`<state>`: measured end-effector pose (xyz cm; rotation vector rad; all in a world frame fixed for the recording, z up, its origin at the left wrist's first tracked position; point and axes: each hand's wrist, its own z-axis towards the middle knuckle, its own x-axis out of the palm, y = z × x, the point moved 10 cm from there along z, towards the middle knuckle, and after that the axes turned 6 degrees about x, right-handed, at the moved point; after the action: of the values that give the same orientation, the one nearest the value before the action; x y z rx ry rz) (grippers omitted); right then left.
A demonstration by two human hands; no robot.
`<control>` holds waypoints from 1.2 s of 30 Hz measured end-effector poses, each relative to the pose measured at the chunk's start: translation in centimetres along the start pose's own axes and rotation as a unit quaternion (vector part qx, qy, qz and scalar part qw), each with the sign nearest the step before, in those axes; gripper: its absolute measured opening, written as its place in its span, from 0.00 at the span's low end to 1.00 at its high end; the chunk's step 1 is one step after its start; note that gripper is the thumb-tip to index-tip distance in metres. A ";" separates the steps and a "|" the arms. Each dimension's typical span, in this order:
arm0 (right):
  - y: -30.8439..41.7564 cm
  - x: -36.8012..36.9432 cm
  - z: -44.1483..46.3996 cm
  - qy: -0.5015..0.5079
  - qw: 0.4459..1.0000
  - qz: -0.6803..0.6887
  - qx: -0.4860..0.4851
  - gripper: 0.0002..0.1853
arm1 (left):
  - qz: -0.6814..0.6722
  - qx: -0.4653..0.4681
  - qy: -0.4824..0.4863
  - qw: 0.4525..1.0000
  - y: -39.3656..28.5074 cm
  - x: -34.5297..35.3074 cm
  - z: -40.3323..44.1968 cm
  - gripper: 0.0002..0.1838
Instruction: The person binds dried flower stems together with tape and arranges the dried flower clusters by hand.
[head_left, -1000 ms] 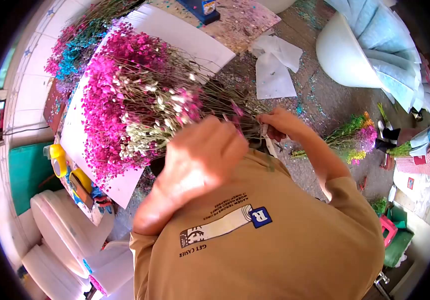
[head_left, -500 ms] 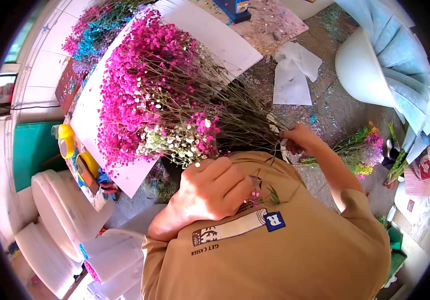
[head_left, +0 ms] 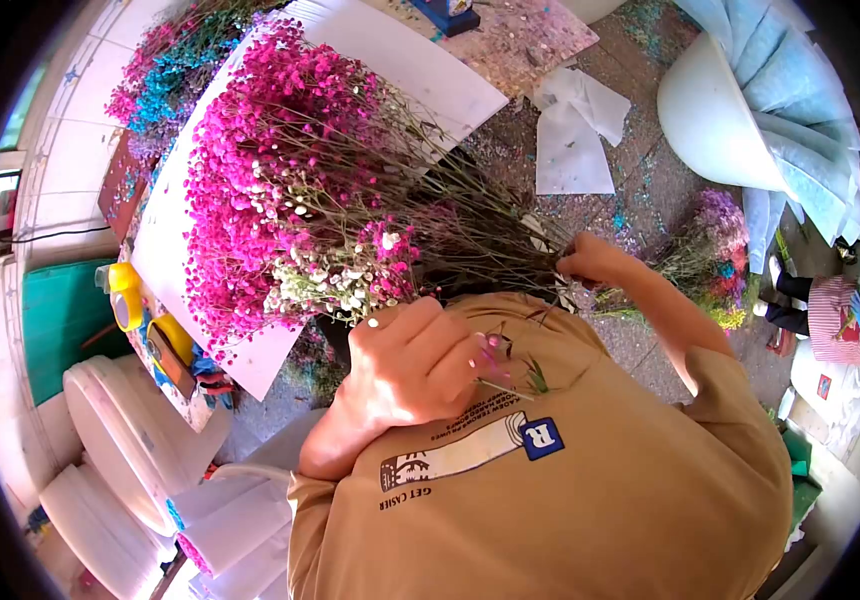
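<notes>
Pinching wiry stems at centre, right hand; left hand closed on sprig; bunch likely light, brittle, best held by stems.

"Can you see how the left hand grips?"
"No, its fingertips are tucked from sight. The right hand covers some stems."
"And that blue thing?"
"Cut off up top. The shirt's finer lettering is too tiny for me."

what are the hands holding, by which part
The right hand pinches the flower bunch by its stems, near the bottom; the left hand seems to hold a small sprig, its grip hidden.
</notes>
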<state>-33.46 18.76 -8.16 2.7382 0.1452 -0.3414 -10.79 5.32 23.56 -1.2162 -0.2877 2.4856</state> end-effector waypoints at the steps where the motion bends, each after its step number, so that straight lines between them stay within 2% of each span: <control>1: 1.0 0.1 -0.7 0.004 1.000 -0.013 -0.026 0.10 | -0.004 -0.018 -0.017 1.000 0.5 -0.1 -0.4 0.09; 2: 0.4 -0.1 -0.1 0.005 1.000 -0.015 -0.026 0.10 | -0.008 -0.036 -0.035 0.999 1.1 -0.3 -0.7 0.09; 3: -0.2 -0.3 0.6 0.025 0.994 0.087 -0.065 0.13 | -0.007 -0.039 -0.035 0.999 1.6 -0.5 -0.9 0.09; 4: 0.4 -0.6 0.5 0.046 0.976 0.188 -0.102 0.17 | -0.010 -0.090 -0.060 0.994 3.2 -1.5 -1.5 0.08; 5: 0.5 -1.0 0.7 0.048 0.976 0.183 -0.106 0.17 | -0.009 -0.139 -0.088 0.986 4.8 -2.5 -2.0 0.07; 7: 3.1 -3.6 -1.1 0.054 0.867 0.466 -0.169 0.21 | -0.096 -0.365 -0.209 0.902 9.7 -5.3 -4.7 0.02; 8: 4.6 -3.6 -1.7 0.065 0.870 0.455 -0.176 0.21 | -0.095 -0.417 -0.257 0.867 11.7 -7.5 -5.6 0.03; 9: 6.2 -4.5 -2.4 0.045 0.839 0.502 -0.205 0.23 | -0.093 -0.466 -0.306 0.825 13.8 -10.0 -6.7 0.06; 10: 7.9 -5.2 -3.2 0.027 0.803 0.548 -0.232 0.25 | -0.133 -0.466 -0.369 0.793 15.6 -12.2 -7.4 0.08; 11: 10.1 -4.5 -4.1 0.042 0.806 0.539 -0.241 0.25 | -0.175 -0.459 -0.430 0.758 17.0 -14.6 -8.2 0.10; 13: 13.9 -3.6 -6.1 -0.001 0.849 0.440 -0.291 0.24 | -0.239 -0.376 -0.467 0.764 17.3 -20.1 -7.2 0.13; 14: 15.9 -2.7 -6.5 0.020 0.863 0.376 -0.336 0.21 | -0.241 -0.359 -0.500 0.750 17.2 -23.2 -8.0 0.13; 15: 17.2 -1.9 -6.6 0.024 0.863 0.374 -0.340 0.21 | -0.245 -0.340 -0.532 0.736 17.1 -26.3 -9.1 0.13; 17: 20.9 0.0 -8.1 -0.038 0.889 0.196 -0.412 0.14 | -0.250 -0.313 -0.494 0.772 15.0 -32.7 -11.3 0.12; 18: 21.8 0.9 -8.1 -0.036 0.888 0.198 -0.413 0.14 | -0.169 -0.304 -0.568 0.746 12.6 -34.4 -11.1 0.13; 19: 23.4 1.2 -9.8 -0.120 0.855 0.112 -0.493 0.13 | -0.086 -0.292 -0.634 0.711 9.9 -35.5 -11.3 0.13; 20: 24.6 1.8 -11.7 -0.202 0.803 0.022 -0.561 0.14 | -0.097 -0.298 -0.587 0.747 9.1 -35.9 -11.6 0.14; 21: 25.1 2.2 -11.3 -0.201 0.803 0.023 -0.560 0.14 | -0.095 -0.330 -0.522 0.781 9.2 -36.5 -12.9 0.16; 22: 25.6 2.7 -12.1 -0.238 0.766 -0.011 -0.597 0.17 | -0.088 -0.355 -0.452 0.814 9.1 -36.9 -14.2 0.18; 23: 26.0 3.2 -13.0 -0.272 0.725 -0.046 -0.631 0.20 | -0.081 -0.420 -0.395 0.813 9.1 -34.9 -15.2 0.15; 24: 26.2 3.1 -12.4 -0.262 0.757 -0.042 -0.597 0.22 | -0.013 -0.479 -0.367 0.798 9.0 -32.3 -15.6 0.12; 25: 26.4 3.2 -12.2 -0.261 0.755 -0.044 -0.600 0.22 | 0.049 -0.517 -0.285 0.805 8.2 -27.8 -12.6 0.10; 26: 26.2 2.7 -11.9 -0.287 0.754 -0.028 -0.590 0.22 | 0.027 -0.535 -0.203 0.820 8.3 -23.6 -11.2 0.10; 27: 26.1 2.2 -11.8 -0.314 0.752 -0.012 -0.579 0.21 | -0.026 -0.595 -0.141 0.791 8.3 -19.1 -10.5 0.12; 28: 26.1 1.6 -11.8 -0.335 0.749 -0.007 -0.572 0.20 | -0.074 -0.515 -0.030 0.854 8.3 -14.5 -7.3 0.14; 29: 25.9 1.5 -11.9 -0.335 0.748 -0.009 -0.573 0.20 | -0.145 -0.463 -0.012 0.874 8.1 -10.6 -5.7 0.14; 31: 25.2 1.3 -10.0 -0.249 0.812 0.028 -0.527 0.20 | -0.073 -0.277 0.121 0.950 8.2 -4.9 -2.9 0.21; 32: 24.6 1.1 -9.9 -0.278 0.787 0.029 -0.550 0.17 | -0.041 -0.272 0.142 0.951 8.9 -3.0 -1.4 0.21; 33: 24.3 0.6 -10.4 -0.280 0.786 0.026 -0.550 0.17 | -0.009 -0.266 0.163 0.950 9.6 -1.4 -0.1 0.20; 35: 23.3 0.6 -10.8 -0.266 0.823 -0.017 -0.502 0.15 | 0.039 -0.238 0.189 0.952 11.9 1.5 1.3 0.20; 36: 22.4 0.4 -11.0 -0.240 0.820 0.071 -0.515 0.13 | 0.087 -0.211 0.216 0.949 13.2 2.8 1.6 0.19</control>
<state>-27.43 2.26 9.53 1.5193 -0.0217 -0.6601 -16.58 -5.65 18.14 -1.9949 -0.6381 2.2752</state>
